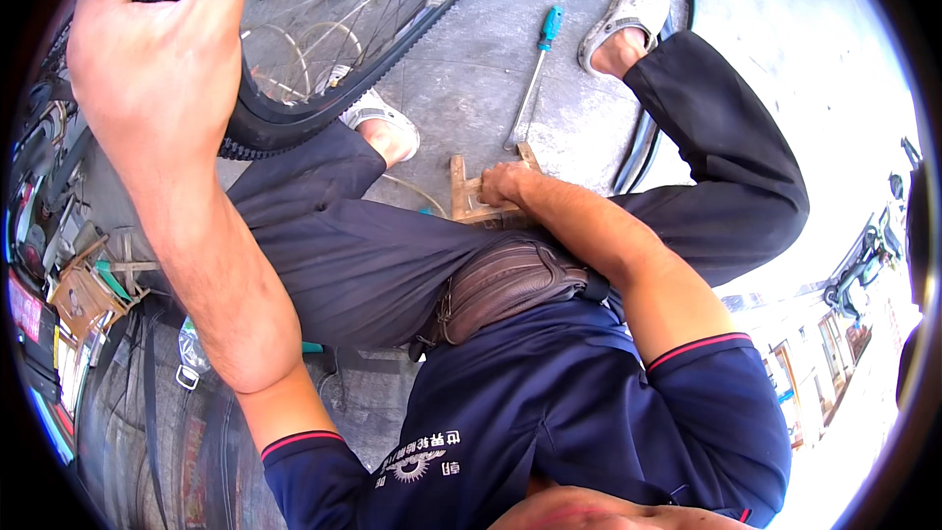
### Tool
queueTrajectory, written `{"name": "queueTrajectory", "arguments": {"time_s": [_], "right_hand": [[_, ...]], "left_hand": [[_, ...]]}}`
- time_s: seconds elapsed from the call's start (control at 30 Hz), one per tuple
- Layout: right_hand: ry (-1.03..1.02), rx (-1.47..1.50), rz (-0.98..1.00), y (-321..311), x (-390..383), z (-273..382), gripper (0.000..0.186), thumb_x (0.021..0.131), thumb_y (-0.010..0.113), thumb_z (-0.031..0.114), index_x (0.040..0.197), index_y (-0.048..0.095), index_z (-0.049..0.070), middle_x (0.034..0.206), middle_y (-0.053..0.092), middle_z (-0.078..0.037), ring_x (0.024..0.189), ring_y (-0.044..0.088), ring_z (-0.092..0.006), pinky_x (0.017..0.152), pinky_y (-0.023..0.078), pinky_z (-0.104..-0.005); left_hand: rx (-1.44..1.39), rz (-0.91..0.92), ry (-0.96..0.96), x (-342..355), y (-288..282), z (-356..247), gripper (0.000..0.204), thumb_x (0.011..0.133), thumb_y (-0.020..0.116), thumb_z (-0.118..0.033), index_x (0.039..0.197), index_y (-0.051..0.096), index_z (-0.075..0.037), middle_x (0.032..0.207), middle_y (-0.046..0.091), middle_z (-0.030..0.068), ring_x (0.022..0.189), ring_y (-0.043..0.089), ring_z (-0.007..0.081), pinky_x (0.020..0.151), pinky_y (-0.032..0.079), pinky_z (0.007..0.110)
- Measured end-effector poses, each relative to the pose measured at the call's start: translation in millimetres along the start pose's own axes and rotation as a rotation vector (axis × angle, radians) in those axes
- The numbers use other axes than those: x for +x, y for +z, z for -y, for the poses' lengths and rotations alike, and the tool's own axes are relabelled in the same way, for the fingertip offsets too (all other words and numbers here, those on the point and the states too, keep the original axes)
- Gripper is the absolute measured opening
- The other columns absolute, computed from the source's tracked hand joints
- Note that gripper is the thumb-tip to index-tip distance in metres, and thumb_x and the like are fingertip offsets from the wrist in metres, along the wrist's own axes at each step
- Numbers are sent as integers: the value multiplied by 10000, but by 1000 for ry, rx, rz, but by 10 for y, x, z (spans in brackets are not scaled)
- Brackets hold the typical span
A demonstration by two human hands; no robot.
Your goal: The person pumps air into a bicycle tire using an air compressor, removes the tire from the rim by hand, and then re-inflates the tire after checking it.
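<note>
The tyre (285, 128) stood on the floor (471, 69) between your knees, still on its spoked wheel (343, 10). Your left hand (157, 49) was closed over its knobbly tread at the top. Your right hand (502, 184) gripped the wooden stool (466, 198) under you. A screwdriver (535, 79) with a teal handle lay near your right foot.

tyre (285, 123): black, knobbly tread
screwdriver (537, 69): teal handle, silver shaft
trousers (373, 255): dark grey
waist pouch (505, 285): brown
shirt (569, 412): navy, red-trimmed sleeves
</note>
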State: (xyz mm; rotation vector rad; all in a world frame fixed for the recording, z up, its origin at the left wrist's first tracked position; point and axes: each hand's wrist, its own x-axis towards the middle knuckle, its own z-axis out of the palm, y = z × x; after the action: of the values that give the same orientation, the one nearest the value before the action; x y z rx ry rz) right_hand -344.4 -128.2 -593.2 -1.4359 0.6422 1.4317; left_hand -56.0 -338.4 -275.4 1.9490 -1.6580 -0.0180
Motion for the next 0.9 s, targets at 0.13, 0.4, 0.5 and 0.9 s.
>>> {"name": "queueTrajectory", "arguments": {"time_s": [0.13,0.4,0.5,0.9], "right_hand": [[137,-3,-142,63,-167,130,445,978,640,323,1391,685,165,1453,644,-118,1336,616,-348,1063,495,-552],[-307,297,-421,62,-221,76,452,972,584,373,1317,704,107,1309,701,-190,1226,660,-370,1023,520,-519],[-376,367,-730,-279,-701,71,432,934,607,364,1245,720,86,1178,735,-220,1130,689,-399,994,536,-502],[-383,708,-2314,1043,-3316,-1014,242,866,734,103,1101,695,63,703,626,-67,552,596,-190,547,487,-334]], "left_hand": [[6,58,-73,-5,24,-35,645,849,891,-415,1244,688,53,1097,762,129,1021,708,214,982,519,347],[-79,109,-91,-1,-55,-278,662,867,861,-432,1299,632,14,1109,758,166,1031,727,245,952,538,366],[-499,358,-17,9,-256,-243,695,939,807,-245,1503,495,16,1323,665,142,1148,649,205,1030,499,343],[-835,489,-565,-260,-69,-142,555,1049,587,-503,1315,580,-16,1012,723,149,893,741,279,796,595,381]]}}
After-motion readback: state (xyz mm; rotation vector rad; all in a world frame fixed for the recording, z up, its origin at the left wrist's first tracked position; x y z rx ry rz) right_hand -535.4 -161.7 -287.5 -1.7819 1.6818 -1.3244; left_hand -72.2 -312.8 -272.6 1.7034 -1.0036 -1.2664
